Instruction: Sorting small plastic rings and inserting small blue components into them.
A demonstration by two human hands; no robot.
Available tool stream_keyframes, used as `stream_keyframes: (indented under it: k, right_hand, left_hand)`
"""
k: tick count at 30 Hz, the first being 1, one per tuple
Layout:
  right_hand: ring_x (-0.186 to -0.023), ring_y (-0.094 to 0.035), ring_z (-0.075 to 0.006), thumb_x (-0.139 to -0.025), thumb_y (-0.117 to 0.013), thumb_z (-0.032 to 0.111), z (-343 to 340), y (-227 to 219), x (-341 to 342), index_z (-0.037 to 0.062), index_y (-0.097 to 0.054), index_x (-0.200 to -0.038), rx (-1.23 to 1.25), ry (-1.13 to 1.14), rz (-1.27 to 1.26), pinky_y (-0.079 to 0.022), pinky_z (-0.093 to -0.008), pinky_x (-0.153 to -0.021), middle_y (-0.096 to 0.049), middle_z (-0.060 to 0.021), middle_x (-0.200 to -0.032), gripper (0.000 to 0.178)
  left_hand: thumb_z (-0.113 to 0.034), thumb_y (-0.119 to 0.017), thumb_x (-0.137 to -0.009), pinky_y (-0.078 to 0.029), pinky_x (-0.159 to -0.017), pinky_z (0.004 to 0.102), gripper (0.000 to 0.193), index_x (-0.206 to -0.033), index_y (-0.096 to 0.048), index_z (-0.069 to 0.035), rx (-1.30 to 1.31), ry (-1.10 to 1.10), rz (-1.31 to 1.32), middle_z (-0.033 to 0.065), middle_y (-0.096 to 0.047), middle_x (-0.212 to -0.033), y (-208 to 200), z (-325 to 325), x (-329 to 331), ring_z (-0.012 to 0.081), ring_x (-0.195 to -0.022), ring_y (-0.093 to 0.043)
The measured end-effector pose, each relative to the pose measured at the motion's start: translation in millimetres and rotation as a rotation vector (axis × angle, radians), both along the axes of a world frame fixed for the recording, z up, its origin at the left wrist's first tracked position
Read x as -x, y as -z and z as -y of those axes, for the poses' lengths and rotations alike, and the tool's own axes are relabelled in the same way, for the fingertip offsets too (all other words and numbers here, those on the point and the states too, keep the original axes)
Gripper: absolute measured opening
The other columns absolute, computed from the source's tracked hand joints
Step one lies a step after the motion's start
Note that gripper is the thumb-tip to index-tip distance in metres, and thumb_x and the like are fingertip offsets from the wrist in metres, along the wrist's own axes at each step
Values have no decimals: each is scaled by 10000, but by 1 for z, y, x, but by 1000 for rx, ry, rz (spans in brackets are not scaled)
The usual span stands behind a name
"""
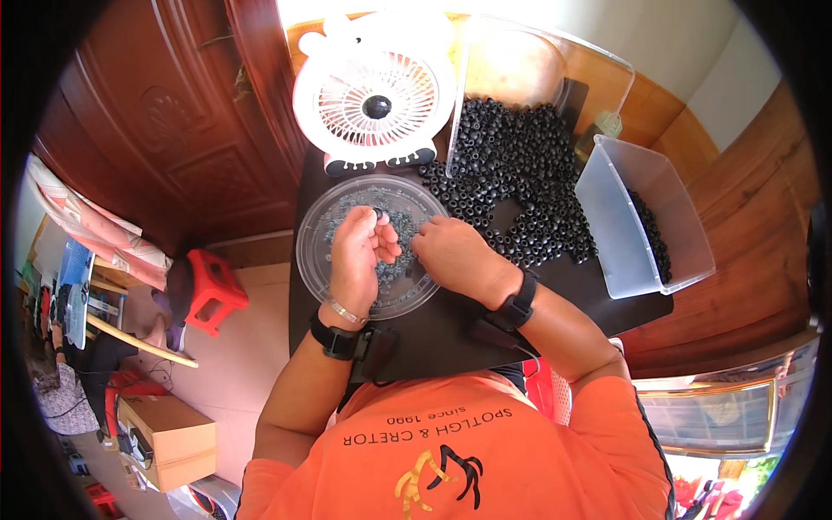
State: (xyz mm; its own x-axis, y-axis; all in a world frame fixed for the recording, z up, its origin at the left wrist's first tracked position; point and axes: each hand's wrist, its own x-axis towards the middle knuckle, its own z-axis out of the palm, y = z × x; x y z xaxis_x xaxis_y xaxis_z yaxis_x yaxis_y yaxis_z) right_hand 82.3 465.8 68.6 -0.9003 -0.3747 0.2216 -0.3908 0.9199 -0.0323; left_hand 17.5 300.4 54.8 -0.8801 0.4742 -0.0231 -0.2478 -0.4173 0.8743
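My left hand (360, 251) is over a round clear tub (314, 276), its thumb and forefinger pinching a small black ring-shaped part (378, 213); the other fingers curl inward. Inside the tub lie many tiny grey-blue pieces (397, 279). At the tub's right side, my right hand (459, 256) is closed with its fingertips together, close to the left fingers. Whatever those fingertips hold, if anything, is too small or hidden to make out. A large heap of black ring-shaped parts (507, 143) spreads over the dark table just beyond my right hand.
A white animal-shaped fan (377, 95) stands behind the tub. On the right, a translucent bin (637, 208) lies tipped, black parts inside. A clear panel (598, 52) rises behind the heap. Leftward are a red stool (212, 290), a cardboard box (169, 438) and another person (65, 399).
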Motion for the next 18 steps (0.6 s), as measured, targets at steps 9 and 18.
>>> stream_keyframes:
  k: [9, 18]
  right_hand:
    - [-763, -667, -219, -779, -662, 81, -10, -7, 11, 20, -695, -867, 520, 147, 117, -532, -324, -716, -688, -126, -790, 112]
    - [-744, -609, -97, -945, -613, 23, -5, 8, 11, -4, -654, -1056, 1709, 5, 258, -524, -256, -710, -672, -39, -865, 121]
  left_hand:
    - [-265, -481, -968, -439, -578, 258, 200, -913, -553, -86, 26, 61, 28, 52, -620, -767, 8, 0, 6, 158, -635, -601]
    - [-287, -432, -997, -477, -667, 288, 249, -972, -526, -58, -197, 374, 12, 147, -629, -883, 3, -3, -3, 214, -750, -615]
